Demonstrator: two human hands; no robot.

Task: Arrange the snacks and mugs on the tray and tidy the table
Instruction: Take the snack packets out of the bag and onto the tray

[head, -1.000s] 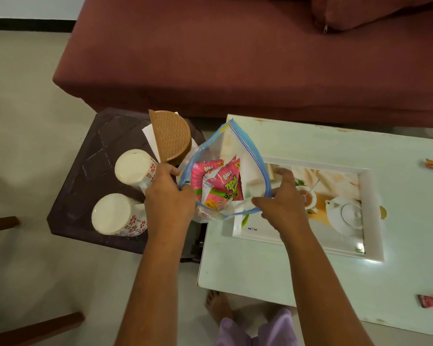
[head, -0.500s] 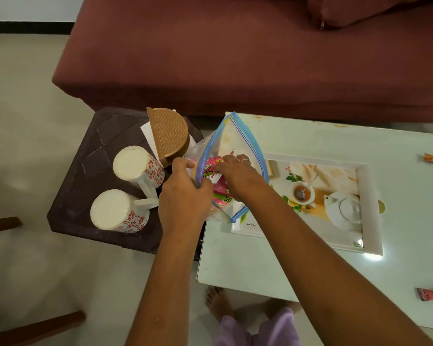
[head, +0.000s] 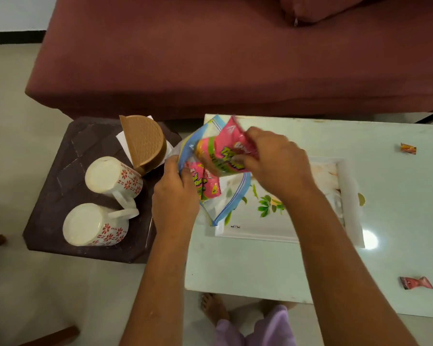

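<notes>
White table (head: pixel 260 270), right hand (head: pixel 275 161) gripping pink snack packet (head: pixel 220 156) (blurred), left hand (head: pixel 175 193) pinching zip bag (head: pixel 233 196)

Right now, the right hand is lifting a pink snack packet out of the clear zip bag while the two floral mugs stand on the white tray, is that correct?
Not quite: the head view shows the two floral mugs on the dark brown side table, not on the white tray. The rest holds: the right hand lifts a pink snack packet from the clear zip bag.

Just below your hands, the tray (head: pixel 260 236) rim carries a small dark label, too blurred to read surely. The pink packet (head: pixel 220 156) in your right hand (head: pixel 273 163) shows yellow lettering, smeared. The packet (head: pixel 208 186) beside your left hand (head: pixel 175 193) shows "5".
</notes>
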